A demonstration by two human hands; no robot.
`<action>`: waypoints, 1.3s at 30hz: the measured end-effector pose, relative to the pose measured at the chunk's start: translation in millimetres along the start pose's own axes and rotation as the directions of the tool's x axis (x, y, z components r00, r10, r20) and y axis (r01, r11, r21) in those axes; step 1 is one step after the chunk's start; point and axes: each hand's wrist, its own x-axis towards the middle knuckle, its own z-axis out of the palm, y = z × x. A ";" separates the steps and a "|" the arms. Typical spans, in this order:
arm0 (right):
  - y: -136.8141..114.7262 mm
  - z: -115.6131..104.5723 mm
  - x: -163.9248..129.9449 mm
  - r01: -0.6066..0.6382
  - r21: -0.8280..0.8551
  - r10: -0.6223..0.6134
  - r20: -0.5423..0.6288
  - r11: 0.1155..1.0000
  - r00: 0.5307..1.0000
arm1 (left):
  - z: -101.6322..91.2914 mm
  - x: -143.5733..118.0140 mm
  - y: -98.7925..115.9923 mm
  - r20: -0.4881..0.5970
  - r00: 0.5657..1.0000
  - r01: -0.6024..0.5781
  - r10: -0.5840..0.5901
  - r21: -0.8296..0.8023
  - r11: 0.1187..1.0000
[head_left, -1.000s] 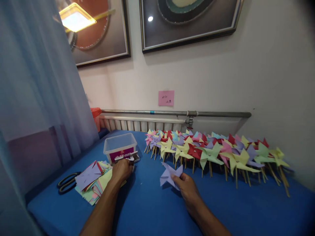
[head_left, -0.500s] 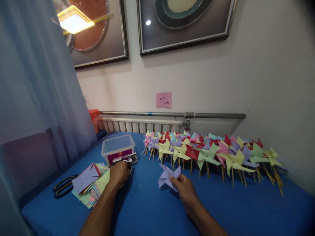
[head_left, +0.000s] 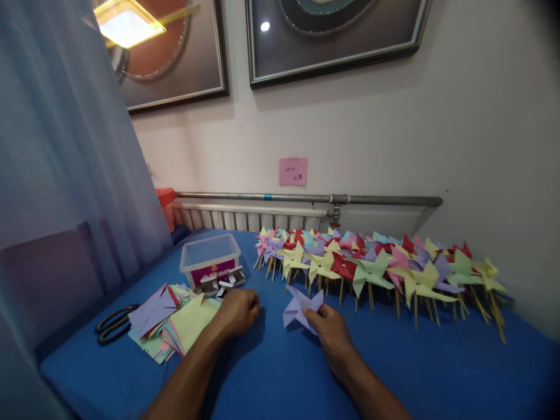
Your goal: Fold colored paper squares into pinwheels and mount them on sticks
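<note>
My right hand (head_left: 330, 326) pinches a purple paper pinwheel (head_left: 301, 309) near its middle, holding it above the blue cloth (head_left: 271, 385); no stick shows on it. Left of it, my left hand (head_left: 240, 311) is closed, and whatever its fingers may hold is hidden or too small to name. Just behind that hand lie small grey-and-white open boxes (head_left: 225, 283), their contents hard to make out. A stack of coloured paper sheets (head_left: 188, 321), some with cut slits, lies beside my left forearm.
Black-handled scissors (head_left: 114, 324) lie at the left by the paper. A clear plastic tub (head_left: 210, 254) stands behind the small boxes. Rows of finished pinwheels on sticks (head_left: 370, 273) fill the back right. A pipe (head_left: 389, 200) and radiator run along the wall; a curtain (head_left: 79, 146) hangs at the left.
My left hand has come away from the small boxes, moving right and nearer to the purple pinwheel. My right hand keeps its hold on the pinwheel almost in place. The view has tilted slightly.
</note>
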 end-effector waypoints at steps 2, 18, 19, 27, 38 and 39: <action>-1.5 0.2 -0.4 -0.008 0.003 0.009 -0.002 1.000 1.000 | 12.3 -1.0 9.5 0.070 0.996 -0.055 0.050 0.074 0.996; 0.1 -3.2 -3.3 -0.005 0.001 0.005 0.014 1.000 1.000 | 2.0 -4.6 5.7 0.135 0.970 -0.179 0.201 -0.160 0.971; 0.1 -3.4 -3.1 -0.004 -0.001 0.004 0.018 1.000 1.000 | 2.8 -4.5 5.9 0.136 0.968 -0.193 0.213 -0.145 0.970; 0.1 -1.9 -0.6 -0.023 0.032 0.023 0.009 0.999 1.000 | 10.4 -4.9 7.9 0.133 0.967 -0.225 0.219 0.030 0.974; -0.2 -1.7 -2.0 -0.005 0.042 0.004 0.016 0.999 1.000 | 21.6 -0.2 11.4 0.113 0.973 -0.221 0.203 0.184 0.958; -0.4 -1.6 -1.9 -0.003 0.048 0.002 0.020 0.999 1.000 | 21.9 -0.3 11.8 0.105 0.974 -0.218 0.201 0.182 0.959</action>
